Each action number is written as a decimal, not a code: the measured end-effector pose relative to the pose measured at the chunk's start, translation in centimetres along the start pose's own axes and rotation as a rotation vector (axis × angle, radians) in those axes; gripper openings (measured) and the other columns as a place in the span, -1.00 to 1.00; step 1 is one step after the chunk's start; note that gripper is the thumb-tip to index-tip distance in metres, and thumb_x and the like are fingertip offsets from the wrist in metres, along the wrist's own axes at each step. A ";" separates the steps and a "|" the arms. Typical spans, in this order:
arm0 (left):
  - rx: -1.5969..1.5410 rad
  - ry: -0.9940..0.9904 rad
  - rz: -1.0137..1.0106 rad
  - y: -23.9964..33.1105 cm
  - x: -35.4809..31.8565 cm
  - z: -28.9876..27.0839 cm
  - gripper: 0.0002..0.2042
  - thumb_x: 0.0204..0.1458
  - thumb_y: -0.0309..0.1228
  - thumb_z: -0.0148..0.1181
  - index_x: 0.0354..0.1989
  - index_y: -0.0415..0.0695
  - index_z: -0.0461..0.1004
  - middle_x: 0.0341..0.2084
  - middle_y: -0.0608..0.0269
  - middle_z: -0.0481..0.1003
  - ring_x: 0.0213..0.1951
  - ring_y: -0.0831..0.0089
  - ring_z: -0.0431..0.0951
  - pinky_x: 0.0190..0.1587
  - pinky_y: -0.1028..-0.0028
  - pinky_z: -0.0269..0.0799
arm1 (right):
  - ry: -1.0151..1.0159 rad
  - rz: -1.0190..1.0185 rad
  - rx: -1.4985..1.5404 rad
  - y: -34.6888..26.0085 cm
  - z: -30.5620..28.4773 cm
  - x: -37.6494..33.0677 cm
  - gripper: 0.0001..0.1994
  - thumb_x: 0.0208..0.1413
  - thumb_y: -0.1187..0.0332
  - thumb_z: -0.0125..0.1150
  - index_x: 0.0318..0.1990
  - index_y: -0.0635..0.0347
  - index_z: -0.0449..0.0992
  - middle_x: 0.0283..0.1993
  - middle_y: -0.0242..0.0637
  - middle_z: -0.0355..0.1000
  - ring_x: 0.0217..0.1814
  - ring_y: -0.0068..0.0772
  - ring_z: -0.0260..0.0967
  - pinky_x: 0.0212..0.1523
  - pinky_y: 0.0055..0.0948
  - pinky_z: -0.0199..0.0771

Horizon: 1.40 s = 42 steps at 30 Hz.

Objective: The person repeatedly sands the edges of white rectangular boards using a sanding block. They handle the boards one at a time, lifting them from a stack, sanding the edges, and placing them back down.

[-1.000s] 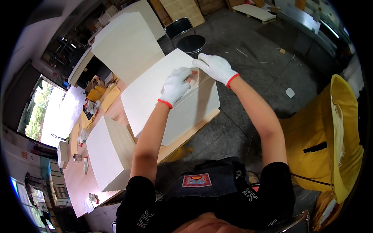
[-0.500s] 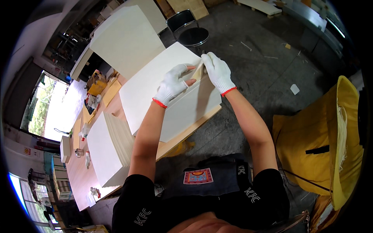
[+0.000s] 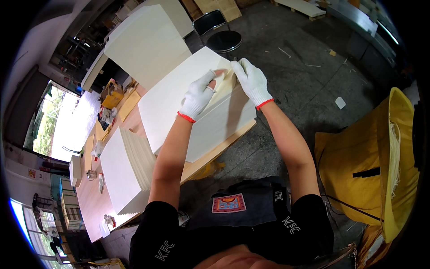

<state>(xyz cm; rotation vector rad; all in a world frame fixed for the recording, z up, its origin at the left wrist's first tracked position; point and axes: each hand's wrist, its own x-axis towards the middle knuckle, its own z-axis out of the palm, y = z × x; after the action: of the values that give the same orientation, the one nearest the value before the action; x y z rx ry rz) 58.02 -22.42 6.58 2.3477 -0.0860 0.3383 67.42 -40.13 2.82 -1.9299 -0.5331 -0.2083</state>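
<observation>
A tall stack of large white paper sheets (image 3: 174, 94) lies before me, the sheets near its right corner lifted and curling. White knitted gloves with red cuffs cover both hands. My right hand (image 3: 251, 81) is closed in a pinch on the raised corner of the sheets. My left hand (image 3: 199, 95) is over the top of the stack, beside the curled edge. Its bare thumb and forefinger stick out of the glove and stand apart. How many sheets the right fingers hold is hidden.
A second white stack (image 3: 123, 172) stands nearer on the wooden table (image 3: 92, 206). Beyond rises a tall pale stack (image 3: 145, 47). A black chair (image 3: 223, 41) is past the far corner, and a large yellow bag (image 3: 358, 166) is at right. Small tools and a yellow box (image 3: 112, 96) sit left.
My left hand has shifted slightly up and away from the raised edge, its thumb drawing back. The curled sheets show more openly. My right hand stays at the corner, barely moved.
</observation>
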 end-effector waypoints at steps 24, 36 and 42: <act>0.269 -0.076 -0.049 2.0 -0.1 0.2 -0.67 0.13 -0.33 0.34 0.08 -0.05 0.57 -0.31 0.20 0.59 -0.33 0.42 0.52 -0.15 0.43 0.45 | -0.003 0.009 -0.057 0.7 0.4 0.1 -0.48 0.34 -0.17 -0.17 -0.16 0.13 0.48 -0.30 0.04 0.56 -0.18 0.19 0.53 -0.14 0.04 0.41; 0.091 -0.037 0.001 0.4 0.1 0.4 -0.66 0.16 -0.37 0.31 0.12 -0.03 0.55 -0.52 0.31 0.43 -0.46 0.56 0.38 -0.32 0.45 0.37 | -0.012 0.022 -0.005 0.3 0.1 -0.2 -0.47 0.33 -0.18 -0.16 -0.16 0.14 0.49 -0.32 0.05 0.56 -0.19 0.18 0.53 -0.15 0.02 0.43; 0.035 0.023 0.056 -0.1 0.1 0.6 -0.65 0.13 -0.28 0.32 0.11 0.06 0.57 -0.28 0.10 0.58 -0.26 0.20 0.58 -0.11 0.33 0.48 | -0.006 0.008 -0.046 0.4 0.4 -0.2 -0.47 0.32 -0.19 -0.14 -0.16 0.14 0.49 -0.33 0.03 0.57 -0.20 0.16 0.54 -0.15 0.02 0.43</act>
<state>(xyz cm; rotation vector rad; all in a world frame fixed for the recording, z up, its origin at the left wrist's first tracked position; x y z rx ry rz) 58.29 -22.72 6.16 2.3793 -0.1361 0.3967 67.42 -39.98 2.32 -1.9775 -0.5286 -0.2112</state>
